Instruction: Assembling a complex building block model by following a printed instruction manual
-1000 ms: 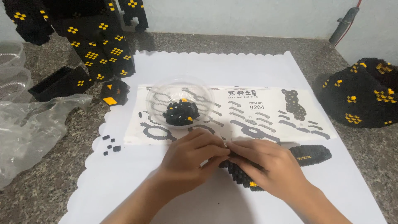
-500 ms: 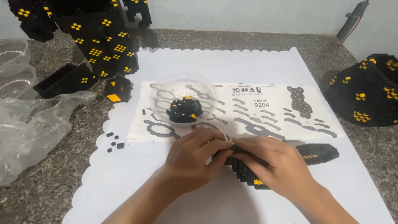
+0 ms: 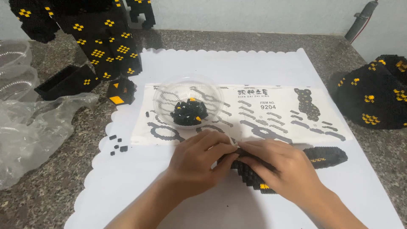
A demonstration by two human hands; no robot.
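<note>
Both my hands rest on a flat black micro-brick assembly [image 3: 326, 157] with small yellow spots, lying on a white scalloped mat [image 3: 263, 68]. My left hand [image 3: 199, 163] grips its left end, fingers curled over the edge. My right hand [image 3: 282, 169] presses down on its middle, covering most of it. A clear plastic bowl [image 3: 163, 99] holding small black and yellow bricks stands just beyond my hands on a printed instruction sheet [image 3: 280, 116].
A tall black-and-yellow brick figure [image 3: 91, 46] stands at the back left. A rounded black brick piece [image 3: 375, 99] sits at the right. Crumpled clear plastic [image 3: 29, 131] lies at the left. Several loose black bricks [image 3: 118, 144] lie on the mat's left edge.
The head view has shifted slightly, so the scene sits a little differently in frame. My hands stay pressed on the black assembly, fingers adjusting only slightly.
</note>
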